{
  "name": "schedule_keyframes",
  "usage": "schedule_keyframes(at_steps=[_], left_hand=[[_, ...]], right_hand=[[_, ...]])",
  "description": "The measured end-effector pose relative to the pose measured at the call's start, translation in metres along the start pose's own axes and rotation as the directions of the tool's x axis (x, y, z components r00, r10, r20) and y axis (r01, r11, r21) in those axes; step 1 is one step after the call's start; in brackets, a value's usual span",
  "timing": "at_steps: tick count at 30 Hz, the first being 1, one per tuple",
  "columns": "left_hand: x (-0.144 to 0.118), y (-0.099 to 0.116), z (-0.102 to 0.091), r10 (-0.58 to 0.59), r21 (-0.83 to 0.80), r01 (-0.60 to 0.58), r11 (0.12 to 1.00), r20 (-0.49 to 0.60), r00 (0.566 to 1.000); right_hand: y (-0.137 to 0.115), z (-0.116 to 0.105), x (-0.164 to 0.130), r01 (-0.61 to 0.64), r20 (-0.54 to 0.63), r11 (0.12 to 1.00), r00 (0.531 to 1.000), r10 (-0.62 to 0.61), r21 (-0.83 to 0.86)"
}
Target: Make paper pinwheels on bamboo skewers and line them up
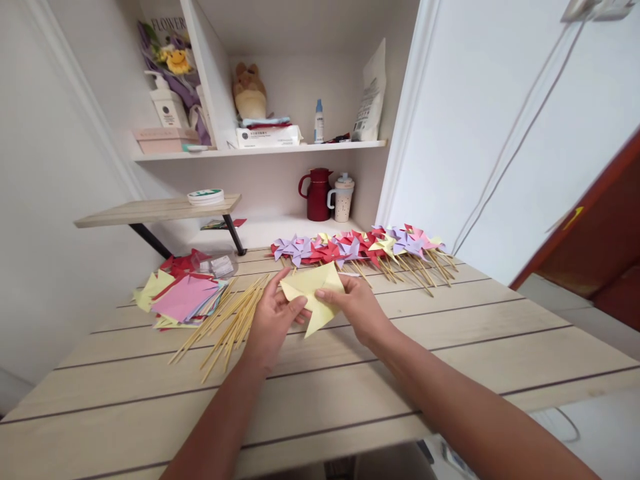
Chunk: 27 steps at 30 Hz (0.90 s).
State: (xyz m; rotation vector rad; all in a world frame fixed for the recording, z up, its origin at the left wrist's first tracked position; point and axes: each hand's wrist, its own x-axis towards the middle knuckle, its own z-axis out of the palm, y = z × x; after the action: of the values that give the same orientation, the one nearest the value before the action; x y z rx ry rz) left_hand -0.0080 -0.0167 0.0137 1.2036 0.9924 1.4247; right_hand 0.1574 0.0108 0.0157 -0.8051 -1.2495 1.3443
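Both my hands hold a pale yellow folded paper piece point(315, 293) just above the wooden table point(450, 347). My left hand point(273, 320) grips its left side with thumb on top. My right hand point(357, 303) pinches its right side. To the left of my left hand lies a loose bundle of thin wooden sticks point(225, 323). Further left sits a stack of coloured paper squares point(183, 297), pink on top. Behind the hands runs a row of finished paper pinwheels on sticks point(360, 250) in red, purple, yellow and pink.
A red jug point(317, 193) and a speckled lidded cup point(343, 198) stand at the back against the wall. A small side shelf point(155, 210) holds a round tin. Upper shelves carry bottles, a plush toy and a bag. A small clear bag point(220, 265) lies near the paper stack.
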Motion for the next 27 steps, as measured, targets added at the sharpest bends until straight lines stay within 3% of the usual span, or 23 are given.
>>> schedule_keyframes(at_steps=[5,8,11,16,20,27], left_hand=[[-0.001,0.001,-0.004,-0.005,-0.199,-0.002,0.980,-0.032,0.999],[0.002,0.004,-0.008,-0.054,-0.179,0.035,0.983,-0.102,0.993],[0.006,0.008,-0.009,-0.055,-0.103,0.045,0.994,-0.091,0.994],[0.009,0.014,0.009,0.048,-0.013,-0.048,0.999,0.013,0.999],[0.009,0.011,0.024,0.064,-0.029,-0.062,0.998,0.071,0.995],[0.004,0.004,0.023,-0.031,-0.164,0.046,0.985,0.088,0.996]], right_hand=[[-0.001,0.001,0.004,0.055,-0.135,0.970,0.991,-0.023,0.237],[-0.004,0.000,0.006,0.105,-0.212,0.947,0.976,-0.040,0.303],[-0.008,0.000,0.006,0.141,-0.242,0.928,0.968,-0.057,0.346],[-0.010,0.000,0.005,0.148,-0.220,0.923,0.973,-0.071,0.355],[-0.006,0.002,0.004,0.141,-0.167,0.931,0.982,-0.088,0.338],[0.000,0.007,0.001,0.098,-0.106,0.949,0.992,-0.069,0.299]])
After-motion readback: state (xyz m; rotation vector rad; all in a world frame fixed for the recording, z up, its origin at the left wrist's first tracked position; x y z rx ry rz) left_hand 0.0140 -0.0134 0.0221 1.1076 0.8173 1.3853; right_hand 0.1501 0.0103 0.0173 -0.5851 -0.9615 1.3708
